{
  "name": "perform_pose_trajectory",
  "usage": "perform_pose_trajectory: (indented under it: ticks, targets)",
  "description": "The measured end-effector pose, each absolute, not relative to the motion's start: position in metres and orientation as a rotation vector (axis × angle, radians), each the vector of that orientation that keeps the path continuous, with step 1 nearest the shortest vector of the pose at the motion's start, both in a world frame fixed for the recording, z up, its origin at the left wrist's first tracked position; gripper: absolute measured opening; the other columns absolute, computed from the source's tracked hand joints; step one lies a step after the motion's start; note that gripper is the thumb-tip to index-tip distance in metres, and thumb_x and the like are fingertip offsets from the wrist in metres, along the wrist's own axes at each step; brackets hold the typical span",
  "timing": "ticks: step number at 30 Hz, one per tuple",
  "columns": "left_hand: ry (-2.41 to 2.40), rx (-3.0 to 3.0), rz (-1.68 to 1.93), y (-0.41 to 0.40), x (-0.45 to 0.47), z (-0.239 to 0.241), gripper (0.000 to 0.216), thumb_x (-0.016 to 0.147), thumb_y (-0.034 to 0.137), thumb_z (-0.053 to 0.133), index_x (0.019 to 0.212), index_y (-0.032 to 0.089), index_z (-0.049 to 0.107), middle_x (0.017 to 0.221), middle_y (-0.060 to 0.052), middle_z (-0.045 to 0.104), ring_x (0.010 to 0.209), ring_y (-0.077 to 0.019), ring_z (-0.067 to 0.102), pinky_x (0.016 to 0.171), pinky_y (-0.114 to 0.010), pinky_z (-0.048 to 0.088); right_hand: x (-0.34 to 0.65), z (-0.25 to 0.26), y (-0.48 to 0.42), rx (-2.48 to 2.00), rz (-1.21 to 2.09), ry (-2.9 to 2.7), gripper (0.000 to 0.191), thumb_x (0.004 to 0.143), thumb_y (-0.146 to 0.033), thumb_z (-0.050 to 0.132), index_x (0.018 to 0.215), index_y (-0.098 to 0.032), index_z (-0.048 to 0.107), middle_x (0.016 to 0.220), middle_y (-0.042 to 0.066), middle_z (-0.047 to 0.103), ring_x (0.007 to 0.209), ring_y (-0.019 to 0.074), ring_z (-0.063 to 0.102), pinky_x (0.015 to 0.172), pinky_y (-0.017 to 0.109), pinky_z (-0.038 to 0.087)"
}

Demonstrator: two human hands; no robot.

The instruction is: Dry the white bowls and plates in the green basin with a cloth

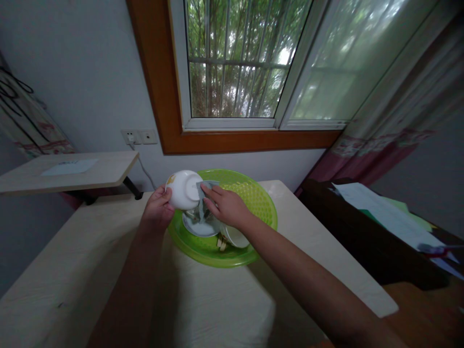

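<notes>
Tilted with its base toward my right hand, a white bowl (181,191) with a yellow print is gripped at its rim by my left hand (159,205). My right hand (228,205) presses a grey-green cloth (203,195) against the bowl's underside, and part of the cloth hangs down. Beneath them stands a green plastic basket (263,195) with a perforated bottom. Inside it lie a white plate (203,230), a pale cup or bowl (237,238) and some light wooden pieces (221,242). My right hand and forearm hide part of the basket.
The basket rests on a pale wooden table (224,299) against the wall below a window (235,63). A raised shelf (72,170) with a paper sheet stands at the left, near a socket with a plugged-in cord (145,171). Papers (384,212) lie on dark furniture at the right.
</notes>
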State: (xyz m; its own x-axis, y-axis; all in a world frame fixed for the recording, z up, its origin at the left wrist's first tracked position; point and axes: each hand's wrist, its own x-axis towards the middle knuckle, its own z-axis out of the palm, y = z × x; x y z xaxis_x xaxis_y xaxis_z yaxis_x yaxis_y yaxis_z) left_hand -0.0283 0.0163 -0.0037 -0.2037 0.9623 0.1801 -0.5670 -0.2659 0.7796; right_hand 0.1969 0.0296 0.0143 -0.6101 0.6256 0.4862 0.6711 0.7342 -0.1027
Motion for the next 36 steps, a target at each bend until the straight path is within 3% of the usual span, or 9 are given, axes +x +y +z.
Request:
perform_pose_trajectory:
  ticks: [5, 12, 19, 22, 26, 32, 36]
  targets:
    - [0.679, 0.832, 1.682, 0.016, -0.029, -0.005, 0.033, 0.076, 0.027, 0.079, 0.104, 0.012, 0.068, 0.113, -0.016, 0.075, 0.117, -0.0311, 0.067, 0.104, -0.045, 0.053, 0.196, 0.018, 0.027, -1.037, -0.128, -2.449, 0.055, 0.106, -0.044, 0.038, 0.155, -0.018, 0.040, 0.116, 0.015, 0.070, 0.088, 0.0251, 0.069, 0.076, 0.036, 0.055]
    - [0.704, 0.816, 1.700, 0.019, -0.029, -0.008, 0.034, 0.076, 0.027, 0.079, 0.104, 0.013, 0.067, 0.111, -0.014, 0.075, 0.115, -0.0300, 0.068, 0.100, -0.043, 0.055, 0.199, 0.013, 0.030, -0.919, -0.048, -2.480, 0.046, 0.106, -0.043, 0.041, 0.137, -0.017, 0.062, 0.118, 0.012, 0.073, 0.097, 0.0220, 0.070, 0.082, 0.032, 0.053]
    - [0.704, 0.824, 1.696, 0.017, -0.029, -0.007, 0.032, 0.076, 0.029, 0.079, 0.102, 0.014, 0.067, 0.107, -0.013, 0.076, 0.114, -0.0310, 0.068, 0.099, -0.046, 0.055, 0.202, 0.010, 0.033, -0.774, 0.030, -2.469, 0.041, 0.104, -0.039, 0.044, 0.130, -0.017, 0.068, 0.097, 0.009, 0.075, 0.083, 0.0188, 0.067, 0.073, 0.030, 0.049]
    - [0.709, 0.812, 1.705, 0.017, -0.029, -0.007, 0.029, 0.075, 0.027, 0.079, 0.099, 0.014, 0.068, 0.106, -0.012, 0.076, 0.112, -0.0301, 0.069, 0.099, -0.045, 0.056, 0.203, 0.012, 0.032, -0.688, 0.077, -2.527, 0.043, 0.104, -0.038, 0.045, 0.137, -0.018, 0.062, 0.095, 0.008, 0.074, 0.082, 0.0177, 0.066, 0.074, 0.029, 0.049]
    - [0.695, 0.821, 1.662, 0.016, -0.030, -0.006, 0.029, 0.075, 0.024, 0.079, 0.100, 0.014, 0.068, 0.109, -0.013, 0.076, 0.113, -0.0290, 0.068, 0.100, -0.043, 0.055, 0.202, 0.016, 0.027, -0.647, 0.136, -2.587, 0.050, 0.105, -0.040, 0.043, 0.153, -0.025, 0.043, 0.110, 0.008, 0.074, 0.091, 0.0183, 0.068, 0.080, 0.030, 0.050]
    - [0.666, 0.833, 1.619, 0.012, -0.028, -0.002, 0.035, 0.072, 0.024, 0.083, 0.101, 0.013, 0.068, 0.113, -0.016, 0.075, 0.116, -0.0323, 0.067, 0.102, -0.046, 0.054, 0.196, 0.021, 0.023, -0.947, 0.013, -2.520, 0.060, 0.106, -0.046, 0.039, 0.161, -0.026, 0.025, 0.122, 0.011, 0.073, 0.092, 0.0243, 0.071, 0.076, 0.033, 0.052]
    - [0.668, 0.811, 1.674, 0.013, -0.027, -0.003, 0.037, 0.072, 0.022, 0.082, 0.104, 0.012, 0.068, 0.113, -0.015, 0.075, 0.116, -0.0319, 0.067, 0.102, -0.045, 0.054, 0.195, 0.023, 0.025, -1.147, -0.086, -2.489, 0.058, 0.106, -0.049, 0.034, 0.158, -0.023, 0.034, 0.107, 0.012, 0.078, 0.082, 0.0253, 0.073, 0.070, 0.033, 0.050]
